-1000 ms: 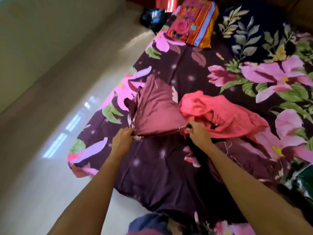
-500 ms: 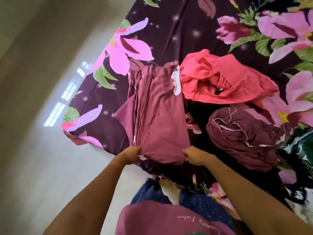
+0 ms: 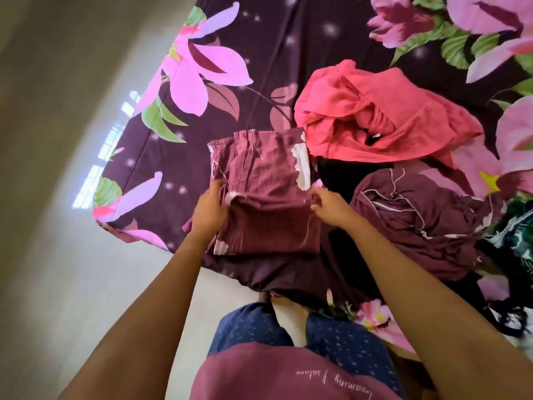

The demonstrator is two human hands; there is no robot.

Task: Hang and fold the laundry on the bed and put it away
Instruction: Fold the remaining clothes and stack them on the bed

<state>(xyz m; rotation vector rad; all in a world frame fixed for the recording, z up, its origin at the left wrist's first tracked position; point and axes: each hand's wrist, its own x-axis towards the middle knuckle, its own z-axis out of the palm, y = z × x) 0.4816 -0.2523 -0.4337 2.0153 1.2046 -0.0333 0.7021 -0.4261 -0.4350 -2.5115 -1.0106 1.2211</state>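
A moment ago the maroon cotton cloth [image 3: 271, 223] lay long and flat by the near edge of the flowery purple bed [image 3: 288, 39]. Now its near end is flipped over the far part, so it is shorter. The left hand [image 3: 209, 209] and right hand [image 3: 331, 207] each pinch a corner of it. This one is nearly folded, but the crumpled pink-red garment [image 3: 375, 119] and the crumpled dark purple garment [image 3: 418, 215] on the right still wait.

A bedroom in a home, a bed [image 3: 288, 272] with a flowery dark purple sheet [image 3: 291, 53], loose clothes on top, a red heap [image 3: 403, 116], a dark purple heap [image 3: 418, 223], a pale shiny floor [image 3: 57, 269] beside it
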